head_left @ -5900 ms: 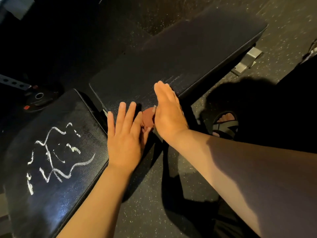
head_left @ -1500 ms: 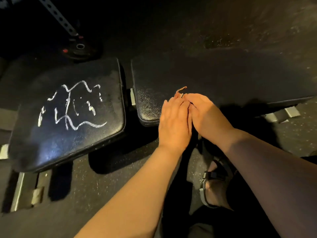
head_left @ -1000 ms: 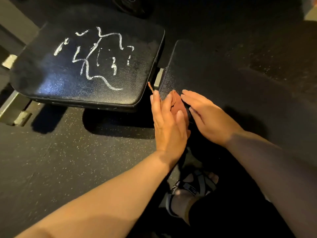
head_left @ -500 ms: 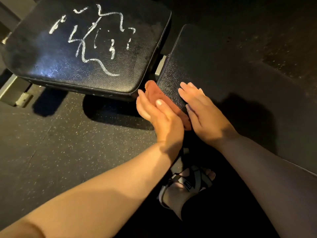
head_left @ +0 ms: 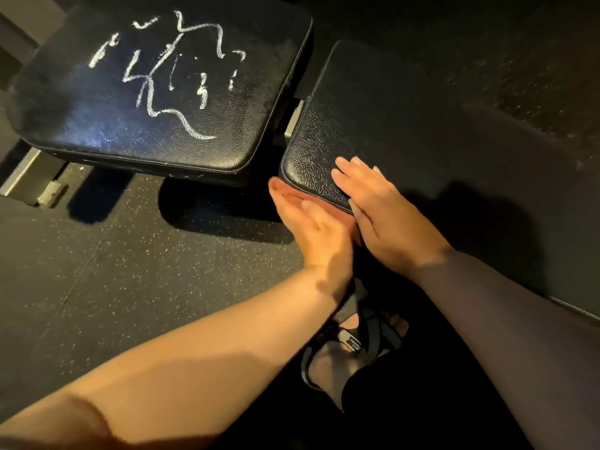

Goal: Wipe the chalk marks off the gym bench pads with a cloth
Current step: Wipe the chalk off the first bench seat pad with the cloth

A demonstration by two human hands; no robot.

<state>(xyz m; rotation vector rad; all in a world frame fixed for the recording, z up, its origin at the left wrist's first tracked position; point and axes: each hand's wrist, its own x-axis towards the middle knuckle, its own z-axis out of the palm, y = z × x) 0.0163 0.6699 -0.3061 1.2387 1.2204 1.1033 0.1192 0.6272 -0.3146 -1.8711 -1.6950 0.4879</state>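
Head: left hand (head_left: 313,230) flat, pressing cloth (head_left: 334,210) against pad (head_left: 406,125) edge; right hand (head_left: 384,217) flat atop pad.

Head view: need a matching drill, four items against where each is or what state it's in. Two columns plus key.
1 short pad
2 cloth
3 right hand
4 sandal

A lies flat on top of the long pad
B worn, down on the floor
C scrawled with white chalk marks
D pressed by the left hand against the long pad's side edge

Pairs: 1-C, 2-D, 3-A, 4-B
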